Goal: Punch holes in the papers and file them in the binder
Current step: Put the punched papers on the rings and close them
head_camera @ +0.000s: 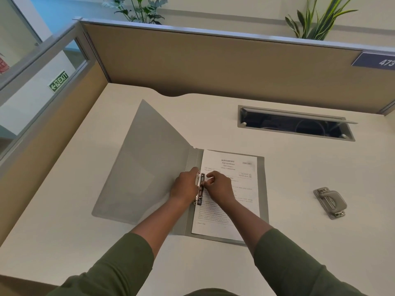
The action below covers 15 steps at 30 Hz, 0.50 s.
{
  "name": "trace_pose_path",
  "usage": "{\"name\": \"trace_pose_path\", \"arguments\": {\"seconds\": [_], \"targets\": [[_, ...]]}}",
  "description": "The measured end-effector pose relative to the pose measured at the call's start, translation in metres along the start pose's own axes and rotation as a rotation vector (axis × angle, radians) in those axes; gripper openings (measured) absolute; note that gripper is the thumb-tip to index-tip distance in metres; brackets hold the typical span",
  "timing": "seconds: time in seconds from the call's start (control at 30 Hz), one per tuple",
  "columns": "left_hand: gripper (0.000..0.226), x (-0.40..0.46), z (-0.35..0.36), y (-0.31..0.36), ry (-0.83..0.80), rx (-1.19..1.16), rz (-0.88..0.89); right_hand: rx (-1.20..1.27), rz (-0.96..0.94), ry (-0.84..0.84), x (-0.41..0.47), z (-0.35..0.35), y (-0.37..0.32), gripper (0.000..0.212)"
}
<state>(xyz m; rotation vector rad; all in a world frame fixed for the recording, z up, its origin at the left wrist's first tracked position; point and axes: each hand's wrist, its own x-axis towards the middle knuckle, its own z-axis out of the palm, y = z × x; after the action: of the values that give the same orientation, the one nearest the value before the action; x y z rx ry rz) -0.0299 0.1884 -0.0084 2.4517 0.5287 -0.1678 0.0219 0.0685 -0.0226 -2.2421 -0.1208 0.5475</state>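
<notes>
Left hand (185,186) grips the metal clip (200,188) at the spine of the open grey binder (149,163) on the counter (299,167); right hand (218,186) pinches it above the thin, floppy papers (235,201), probably best handled by their edges.

one binder (149,167), one hole punch (329,202), two plants (136,9)

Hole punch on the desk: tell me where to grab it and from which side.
Grip the hole punch across its long flanks, coming from above with the right hand. It lies flat, alone on the desk, both sides free; its domed lever top offers a poorer hold.
</notes>
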Motion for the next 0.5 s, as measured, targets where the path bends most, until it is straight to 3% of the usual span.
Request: {"name": "trace_pose_path", "arguments": {"seconds": [0.13,0.23,0.37,0.5], "targets": [[0.027,-0.007,-0.008,-0.006,0.037,-0.029,-0.139,-0.074,-0.084,-0.067,-0.008,-0.004,0.005,0.006],[0.016,-0.014,-0.008,-0.018,-0.023,-0.098,-0.225,-0.130,-0.141,-0.193,-0.018,-0.006,0.017,0.010],[0.032,-0.018,0.000,-0.033,-0.065,-0.301,-0.277,-0.120,-0.173,-0.233,-0.027,-0.004,0.029,0.009],[0.024,-0.029,0.002,-0.033,-0.030,-0.383,-0.234,-0.029,-0.142,-0.218,-0.030,0.000,0.030,0.007]]}}
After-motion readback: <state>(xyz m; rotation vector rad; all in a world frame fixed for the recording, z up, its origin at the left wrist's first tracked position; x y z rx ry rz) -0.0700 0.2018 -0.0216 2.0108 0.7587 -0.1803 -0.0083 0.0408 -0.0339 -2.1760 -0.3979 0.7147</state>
